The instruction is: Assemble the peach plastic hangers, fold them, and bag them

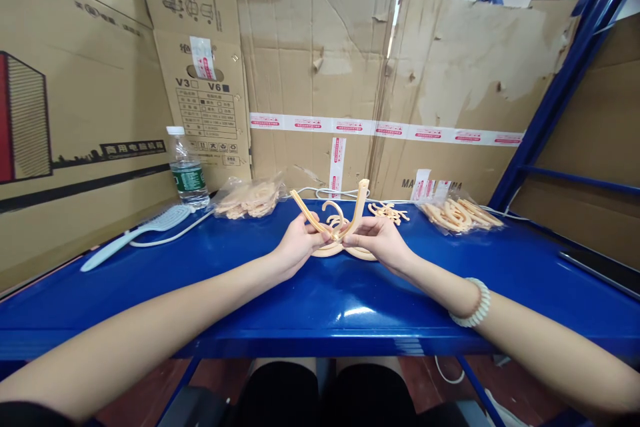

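Note:
Above the middle of the blue table, my left hand point(303, 240) is closed on one slanting arm of a peach-coloured plastic hanger point(358, 208). My right hand point(377, 240) pinches the other arm, and the two arms spread upward in a V. Their lower ends meet between my fingertips, where the joint is partly hidden. A curved hook point(333, 208) shows between the arms; whether it is joined to them I cannot tell. Beneath my hands, rounded peach pieces point(363, 254) lie on the table. Just behind my right hand sits a small pile of loose hooks point(390, 213).
Bags of peach plastic parts lie to the left point(253, 198) and right point(455, 213). Farther left are a water bottle point(186, 170) and a pale blue hairbrush point(143, 230). A dark phone point(603, 273) rests at the right. Cardboard sheets point(310, 60) wall off the blue table point(280, 307).

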A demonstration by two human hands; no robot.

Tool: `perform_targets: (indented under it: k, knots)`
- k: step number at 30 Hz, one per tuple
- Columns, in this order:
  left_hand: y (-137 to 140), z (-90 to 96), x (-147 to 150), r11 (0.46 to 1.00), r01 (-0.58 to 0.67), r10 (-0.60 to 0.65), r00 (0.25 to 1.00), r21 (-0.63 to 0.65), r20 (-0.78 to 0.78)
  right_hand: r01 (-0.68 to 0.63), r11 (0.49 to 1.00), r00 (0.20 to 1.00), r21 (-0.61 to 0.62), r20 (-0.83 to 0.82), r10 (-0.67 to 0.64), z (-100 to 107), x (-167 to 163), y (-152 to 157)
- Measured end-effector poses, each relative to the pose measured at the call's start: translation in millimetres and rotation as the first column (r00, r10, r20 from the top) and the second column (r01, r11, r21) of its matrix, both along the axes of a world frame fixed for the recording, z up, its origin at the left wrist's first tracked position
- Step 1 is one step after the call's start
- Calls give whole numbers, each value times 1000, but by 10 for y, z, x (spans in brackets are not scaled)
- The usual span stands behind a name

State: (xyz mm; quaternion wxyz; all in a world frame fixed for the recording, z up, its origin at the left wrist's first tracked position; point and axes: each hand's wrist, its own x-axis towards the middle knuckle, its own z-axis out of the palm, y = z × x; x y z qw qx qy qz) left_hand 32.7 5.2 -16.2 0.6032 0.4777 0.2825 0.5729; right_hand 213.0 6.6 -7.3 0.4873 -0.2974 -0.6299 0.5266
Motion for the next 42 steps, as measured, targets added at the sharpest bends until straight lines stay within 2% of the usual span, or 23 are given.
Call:
perform_targets:
  k: [11, 17, 22, 25, 28, 33, 35, 37, 39, 42]
  knots:
    - [-29, -59, 34, 1000, -23, 23, 998, 10, -55, 73, 997, 997, 28, -42, -72, 37, -32, -27]
    - [-47, 30, 37, 999, -41, 41, 997, 11, -64, 72, 997, 996, -9, -44, -72, 31, -14, 36]
    - [-20, 156, -21, 997, -83, 83, 994, 3, -66, -34, 999, 999, -37, 32, 35, 128, 189, 196]
    - [48, 196, -85, 993, -121, 120, 990, -8, -77, -70, 997, 992, 40, 110, 65, 255, 417, 288]
    - [151, 232, -174, 989, -145, 142, 984, -14, -111, -11, 986, 969, 167, 246, -31, 359, 647, 373]
    - [320, 392, -457, 995, -86, 96, 954, 48, -284, -34, 894, 836, 447, 503, -220, 423, 884, 500]
    - [357, 489, -615, 995, -18, 54, 913, 93, -405, -66, 865, 798, 497, 547, -253, 436, 925, 519]
    - [372, 582, -762, 987, 76, 13, 835, 139, -551, -98, 865, 766, 492, 592, -250, 455, 948, 510]
    - [365, 652, -864, 965, 190, -8, 713, 183, -701, -160, 875, 723, 457, 657, -212, 477, 956, 482]
    - [327, 690, -898, 902, 389, -34, 492, 185, -870, -283, 875, 637, 393, 759, -134, 495, 949, 437]
